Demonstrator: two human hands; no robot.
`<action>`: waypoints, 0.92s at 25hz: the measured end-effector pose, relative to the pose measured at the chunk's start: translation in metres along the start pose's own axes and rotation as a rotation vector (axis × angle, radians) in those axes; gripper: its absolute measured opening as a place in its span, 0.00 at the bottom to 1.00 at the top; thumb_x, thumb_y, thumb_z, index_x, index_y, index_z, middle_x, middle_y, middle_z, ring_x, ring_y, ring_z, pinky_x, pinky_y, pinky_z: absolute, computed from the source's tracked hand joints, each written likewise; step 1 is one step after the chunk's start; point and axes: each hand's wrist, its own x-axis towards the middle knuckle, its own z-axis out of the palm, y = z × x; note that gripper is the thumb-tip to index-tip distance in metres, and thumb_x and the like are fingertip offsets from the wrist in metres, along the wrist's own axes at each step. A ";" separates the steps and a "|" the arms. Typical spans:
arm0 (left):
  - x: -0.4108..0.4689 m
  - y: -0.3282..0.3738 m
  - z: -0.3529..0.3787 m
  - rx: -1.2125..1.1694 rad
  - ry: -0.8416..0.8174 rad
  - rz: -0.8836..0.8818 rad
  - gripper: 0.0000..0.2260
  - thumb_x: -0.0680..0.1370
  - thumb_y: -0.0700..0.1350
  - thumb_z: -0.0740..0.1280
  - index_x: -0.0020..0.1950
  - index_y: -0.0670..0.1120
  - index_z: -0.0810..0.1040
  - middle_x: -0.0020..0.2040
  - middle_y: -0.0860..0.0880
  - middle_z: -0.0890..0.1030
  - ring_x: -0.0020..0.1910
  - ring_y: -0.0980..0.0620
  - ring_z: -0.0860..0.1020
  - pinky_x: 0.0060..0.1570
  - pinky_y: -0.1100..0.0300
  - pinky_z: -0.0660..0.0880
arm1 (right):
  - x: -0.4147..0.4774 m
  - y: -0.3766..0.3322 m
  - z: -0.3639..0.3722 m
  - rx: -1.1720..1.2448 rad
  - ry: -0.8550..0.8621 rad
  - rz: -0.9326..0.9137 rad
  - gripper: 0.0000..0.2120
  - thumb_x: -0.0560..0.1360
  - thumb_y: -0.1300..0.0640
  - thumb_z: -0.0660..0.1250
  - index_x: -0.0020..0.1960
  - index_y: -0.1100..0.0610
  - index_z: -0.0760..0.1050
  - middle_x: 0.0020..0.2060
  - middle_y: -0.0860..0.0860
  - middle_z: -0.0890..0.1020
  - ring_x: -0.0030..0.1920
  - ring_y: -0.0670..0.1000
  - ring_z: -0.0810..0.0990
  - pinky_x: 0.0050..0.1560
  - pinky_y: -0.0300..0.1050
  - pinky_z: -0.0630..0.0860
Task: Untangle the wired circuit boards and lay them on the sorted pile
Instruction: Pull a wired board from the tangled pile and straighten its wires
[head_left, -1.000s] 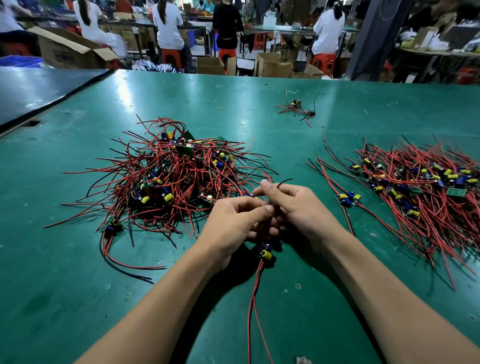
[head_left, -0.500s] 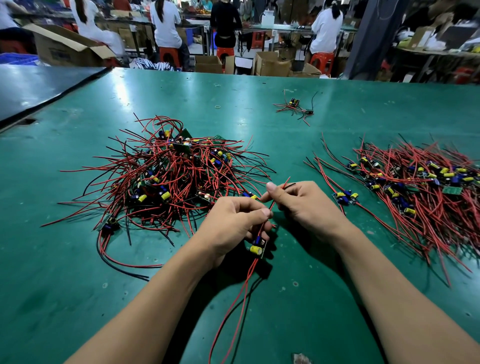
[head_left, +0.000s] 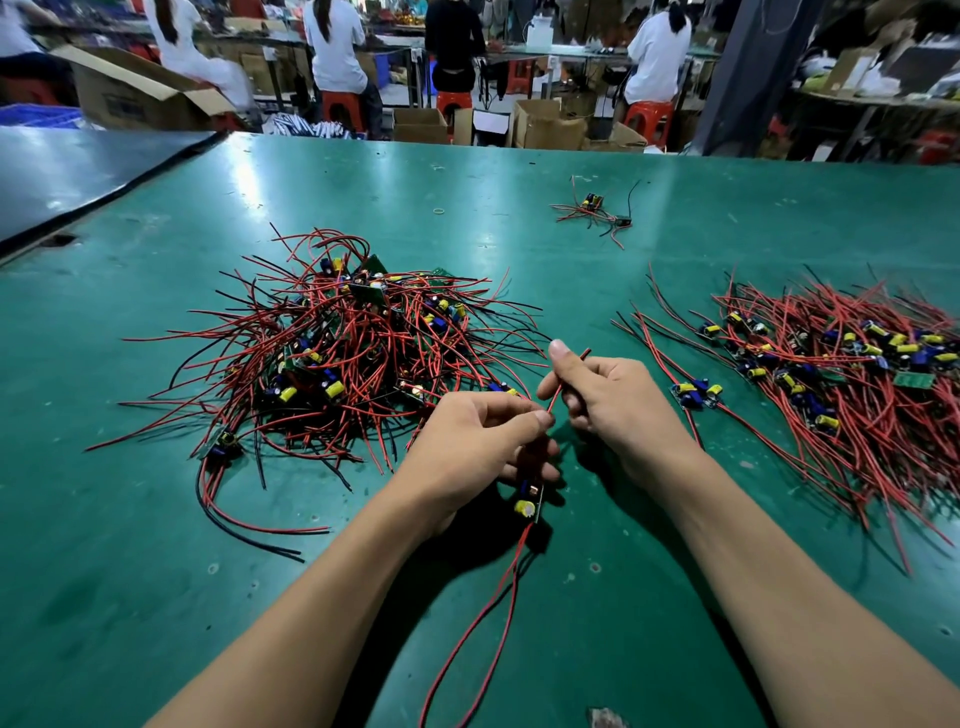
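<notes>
**Left hand** (head_left: 475, 447): fingers curled, thumb and forefinger pinching the wiring of one wired circuit board (head_left: 530, 503). A second ago both hands were bunched together over it. They have since parted and hardly moved in the last half second.

**Right hand** (head_left: 615, 402): thumb raised, curled fingers pinching a red lead (head_left: 567, 376) that runs taut and slanted down to the left thumb.

**Board:** small and narrow, with a yellow capacitor, showing just below the left fingers and above the green table (head_left: 156, 597). Two red tail wires, which hung straight a second ago, now curve toward the near edge.

**Tangled heap** (head_left: 353, 358): red and black wires with boards, just beyond the left hand.

**Sorted pile** (head_left: 841, 379): to the right, wires roughly parallel.

**Stray boards** (head_left: 592, 208): far centre.
</notes>
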 end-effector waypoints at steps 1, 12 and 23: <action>0.000 -0.001 0.001 -0.003 0.013 0.018 0.06 0.78 0.37 0.68 0.50 0.34 0.80 0.39 0.39 0.83 0.30 0.45 0.82 0.31 0.59 0.80 | -0.001 0.001 0.001 -0.019 0.001 -0.007 0.23 0.79 0.43 0.66 0.31 0.54 0.82 0.23 0.47 0.67 0.21 0.45 0.62 0.22 0.35 0.60; 0.000 0.004 -0.001 -0.015 0.017 0.011 0.07 0.80 0.36 0.63 0.46 0.34 0.77 0.29 0.46 0.79 0.24 0.52 0.79 0.27 0.62 0.77 | -0.009 0.007 -0.004 0.160 -0.197 0.002 0.12 0.75 0.55 0.74 0.50 0.64 0.82 0.24 0.49 0.72 0.21 0.43 0.60 0.21 0.32 0.63; -0.003 0.008 -0.004 -0.021 -0.050 0.008 0.06 0.80 0.37 0.65 0.47 0.34 0.77 0.29 0.46 0.78 0.23 0.52 0.77 0.28 0.63 0.74 | 0.009 0.012 -0.001 -0.314 0.293 -0.368 0.13 0.75 0.46 0.73 0.38 0.55 0.84 0.25 0.47 0.78 0.25 0.40 0.68 0.29 0.35 0.64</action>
